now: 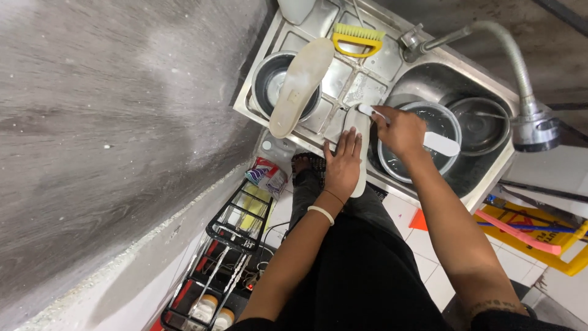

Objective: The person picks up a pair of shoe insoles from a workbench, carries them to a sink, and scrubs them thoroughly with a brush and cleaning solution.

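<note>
Water-filled steel bowl [416, 160] sits in the sink [490, 160].

Wet, shiny stainless-steel sink [373, 86], matt off-white foam insole [300, 86], yellow plastic brush [358, 40] with pale bristles.

Crumpled colourful pouch [267, 175] beside sink; yellow floor sign [554, 242] lower right

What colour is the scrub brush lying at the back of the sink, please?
The scrub brush has a yellow handle and pale yellow-green bristles, seen in the head view.
</note>
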